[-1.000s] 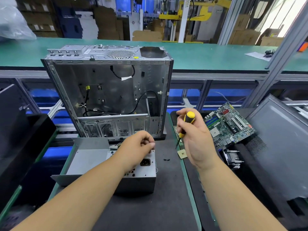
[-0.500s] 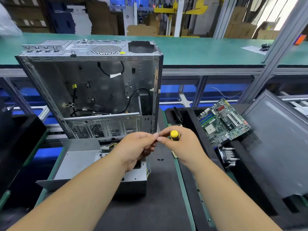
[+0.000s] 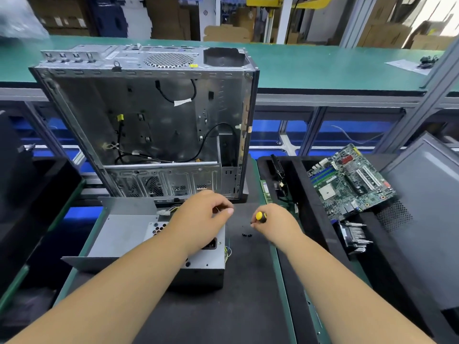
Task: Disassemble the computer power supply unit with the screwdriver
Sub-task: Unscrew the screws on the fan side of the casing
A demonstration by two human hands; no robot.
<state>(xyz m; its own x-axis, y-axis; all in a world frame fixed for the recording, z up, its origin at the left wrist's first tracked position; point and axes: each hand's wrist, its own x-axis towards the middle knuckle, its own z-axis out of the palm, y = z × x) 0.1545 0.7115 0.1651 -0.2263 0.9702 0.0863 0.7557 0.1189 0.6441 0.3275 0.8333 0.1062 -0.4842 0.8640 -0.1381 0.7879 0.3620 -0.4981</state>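
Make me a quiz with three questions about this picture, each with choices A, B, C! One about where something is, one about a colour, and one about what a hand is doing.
1. Where is the green motherboard?
A. inside the computer case
B. on the black tray to the right
C. on the power supply

2. What colour is the screwdriver handle's end?
A. yellow
B. red
C. white

3. What is the right hand doing?
A. lying flat on the mat
B. lifting the case
C. gripping the screwdriver

Answers:
1. B, since it lies on the black tray, apart from the computer case.
2. A, since a yellow end pokes from the fist.
3. C, since its fingers curl round the handle.
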